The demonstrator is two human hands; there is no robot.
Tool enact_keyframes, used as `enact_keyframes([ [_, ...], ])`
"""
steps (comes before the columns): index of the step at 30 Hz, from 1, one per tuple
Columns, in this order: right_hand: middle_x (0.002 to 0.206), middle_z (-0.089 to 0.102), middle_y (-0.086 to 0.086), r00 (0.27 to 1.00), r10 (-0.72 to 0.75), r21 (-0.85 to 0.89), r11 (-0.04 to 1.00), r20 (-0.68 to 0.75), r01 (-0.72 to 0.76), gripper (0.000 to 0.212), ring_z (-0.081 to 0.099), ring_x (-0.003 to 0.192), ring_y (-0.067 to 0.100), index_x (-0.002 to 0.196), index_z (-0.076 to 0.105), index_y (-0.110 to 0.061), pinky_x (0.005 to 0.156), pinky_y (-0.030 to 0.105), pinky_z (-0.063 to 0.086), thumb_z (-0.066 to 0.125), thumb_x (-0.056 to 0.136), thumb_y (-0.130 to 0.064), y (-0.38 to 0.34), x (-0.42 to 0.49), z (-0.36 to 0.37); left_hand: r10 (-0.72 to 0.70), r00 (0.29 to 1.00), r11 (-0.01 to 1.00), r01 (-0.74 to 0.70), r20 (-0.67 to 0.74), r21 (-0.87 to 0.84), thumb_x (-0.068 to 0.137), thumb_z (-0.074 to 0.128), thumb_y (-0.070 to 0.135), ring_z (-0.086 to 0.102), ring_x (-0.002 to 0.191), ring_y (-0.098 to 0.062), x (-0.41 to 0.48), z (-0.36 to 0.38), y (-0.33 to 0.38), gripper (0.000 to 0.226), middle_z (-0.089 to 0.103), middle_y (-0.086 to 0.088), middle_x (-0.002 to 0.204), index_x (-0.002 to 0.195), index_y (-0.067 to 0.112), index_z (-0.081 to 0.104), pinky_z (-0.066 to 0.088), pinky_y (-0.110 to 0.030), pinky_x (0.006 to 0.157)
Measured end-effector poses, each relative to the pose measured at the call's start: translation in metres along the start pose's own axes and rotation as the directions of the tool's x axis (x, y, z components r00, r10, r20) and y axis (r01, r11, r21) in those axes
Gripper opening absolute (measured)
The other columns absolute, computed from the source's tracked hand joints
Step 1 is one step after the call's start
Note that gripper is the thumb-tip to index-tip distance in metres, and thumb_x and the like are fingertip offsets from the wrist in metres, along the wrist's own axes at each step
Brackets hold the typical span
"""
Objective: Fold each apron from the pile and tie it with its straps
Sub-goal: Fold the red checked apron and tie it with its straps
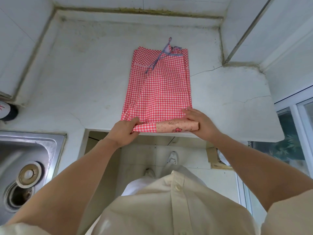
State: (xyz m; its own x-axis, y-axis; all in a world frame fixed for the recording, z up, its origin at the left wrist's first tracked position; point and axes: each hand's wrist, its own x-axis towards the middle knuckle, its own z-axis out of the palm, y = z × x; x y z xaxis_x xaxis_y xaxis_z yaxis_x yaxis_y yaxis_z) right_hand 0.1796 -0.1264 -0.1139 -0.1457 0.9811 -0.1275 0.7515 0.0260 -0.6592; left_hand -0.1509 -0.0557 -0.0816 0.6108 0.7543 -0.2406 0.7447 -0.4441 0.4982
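Observation:
A red-and-white checked apron (160, 85) lies folded into a long narrow strip on the white counter (84, 82), running away from me. Its near end is rolled up at the counter's front edge, showing a pink dotted patch (176, 127) with a flower print. My left hand (126, 131) grips the left end of that roll. My right hand (198, 122) holds the right end, fingers curled over the top. A blue striped strap (158, 59) lies across the far end of the apron.
A steel sink (25, 167) with an open drain sits at the left. Tiled walls close the counter at the back and right. A window (294, 133) stands at the right. The counter's front edge has an open gap below, with the floor and my shoes visible.

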Motion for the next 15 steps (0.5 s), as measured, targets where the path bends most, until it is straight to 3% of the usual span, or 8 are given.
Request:
enact_keyframes([
  [3,0.127,0.063,0.017,0.935,0.349,0.188,0.924,-0.064,-0.332,0.033,0.057,0.12,0.026,0.125,0.062,0.0,0.094,0.027,0.041,0.058,0.092,-0.001,-0.02,0.001,0.014,-0.02,0.994,0.995,0.031,0.103,-0.098,0.081,0.028,0.071,0.057,0.069,-0.015,-0.018,-0.008,-0.001,0.069,0.059,0.005,0.08,0.112,0.016,0.054,0.037,-0.025,0.061],
  [6,0.101,0.066,0.019,0.892,0.433,0.192,0.893,-0.126,-0.407,0.025,0.06,0.092,0.03,0.113,0.062,0.002,0.073,0.028,0.038,0.044,0.102,-0.011,-0.03,0.005,0.019,-0.149,0.966,0.925,0.212,0.214,-0.315,0.068,0.013,0.093,0.06,0.103,-0.022,-0.025,-0.022,0.002,0.105,0.064,-0.002,0.117,0.133,0.019,0.049,0.04,-0.028,0.087],
  [9,0.098,0.059,0.007,0.871,0.465,0.297,0.864,-0.16,-0.407,0.033,0.053,0.087,0.02,0.114,0.059,-0.003,0.071,0.028,0.036,0.036,0.106,-0.025,-0.034,0.003,0.014,-0.318,0.903,0.613,0.427,0.288,-0.664,0.071,-0.007,0.089,0.052,0.123,-0.02,-0.018,-0.038,0.003,0.105,0.053,-0.003,0.141,0.128,0.026,0.055,0.03,-0.04,0.112],
  [11,0.106,0.061,0.008,0.84,0.511,0.374,0.826,-0.18,-0.422,0.036,0.054,0.096,0.021,0.119,0.057,-0.004,0.079,0.028,0.038,0.034,0.107,-0.028,-0.031,0.0,0.012,-0.341,0.888,0.448,0.441,0.307,-0.778,0.081,-0.018,0.075,0.047,0.132,-0.022,-0.015,-0.047,0.002,0.103,0.049,-0.006,0.146,0.13,0.023,0.056,0.019,-0.045,0.12],
  [13,0.115,0.061,0.011,0.807,0.548,0.428,0.797,-0.218,-0.426,0.037,0.054,0.104,0.022,0.126,0.056,-0.005,0.089,0.031,0.041,0.033,0.107,-0.028,-0.027,0.0,0.009,-0.272,0.912,0.482,0.404,0.306,-0.777,0.078,-0.021,0.078,0.042,0.135,-0.016,-0.016,-0.047,-0.003,0.11,0.046,-0.003,0.149,0.142,0.021,0.047,0.008,-0.047,0.123],
  [15,0.122,0.061,0.013,0.784,0.574,0.455,0.778,-0.234,-0.433,0.038,0.055,0.111,0.025,0.13,0.054,-0.006,0.098,0.037,0.042,0.034,0.107,-0.027,-0.025,0.005,0.005,-0.229,0.929,0.592,0.369,0.29,-0.716,0.062,-0.005,0.097,0.044,0.129,-0.005,-0.011,-0.045,-0.002,0.119,0.047,0.004,0.147,0.145,0.026,0.043,0.01,-0.04,0.122],
])
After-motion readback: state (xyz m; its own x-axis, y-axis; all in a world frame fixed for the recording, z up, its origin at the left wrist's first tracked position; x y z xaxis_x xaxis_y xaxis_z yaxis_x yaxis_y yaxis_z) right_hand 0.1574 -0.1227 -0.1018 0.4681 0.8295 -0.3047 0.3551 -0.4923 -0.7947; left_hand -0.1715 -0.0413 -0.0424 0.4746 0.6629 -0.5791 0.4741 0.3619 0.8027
